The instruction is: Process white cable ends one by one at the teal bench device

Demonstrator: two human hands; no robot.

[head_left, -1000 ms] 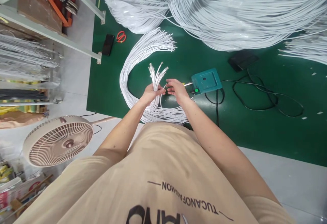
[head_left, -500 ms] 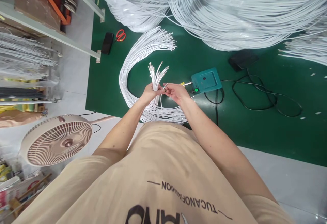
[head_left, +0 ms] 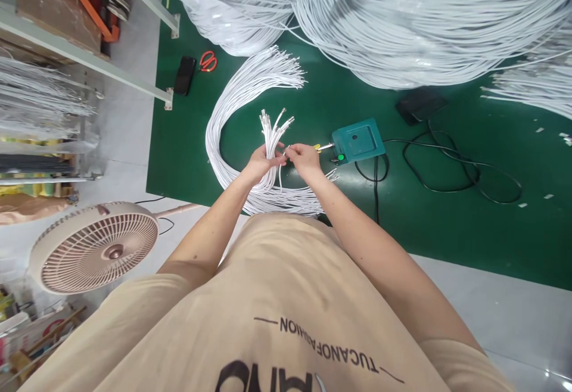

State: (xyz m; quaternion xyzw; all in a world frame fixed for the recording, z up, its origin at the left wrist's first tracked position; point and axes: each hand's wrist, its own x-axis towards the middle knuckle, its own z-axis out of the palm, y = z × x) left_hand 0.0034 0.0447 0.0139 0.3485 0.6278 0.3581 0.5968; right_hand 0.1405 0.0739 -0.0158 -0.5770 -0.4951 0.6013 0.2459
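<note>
A bunch of white cables (head_left: 271,133) stands up out of my left hand (head_left: 263,162), whose fingers are wrapped round it below the cable ends. My right hand (head_left: 304,158) is closed in a pinch beside it, at the end of a single white cable near my left fingertips. The fingers partly hide that cable end. Around both hands curves a larger bundle of white cables (head_left: 218,121), lying in a C shape on the green table. Just right of my right hand is a teal device (head_left: 357,140) with a metal rod and a green button.
Big heaps of white cable (head_left: 402,28) cover the table's far side. A black phone (head_left: 185,75) and red-handled scissors (head_left: 208,61) lie at the left. Black cords (head_left: 447,186) and a black box (head_left: 420,105) are at the right. A fan (head_left: 98,248) stands left of me.
My right hand has shifted slightly left and turned, its fingers now nearer my left fingertips. My left hand keeps hold of the bunch. The whole view has slid a little.
</note>
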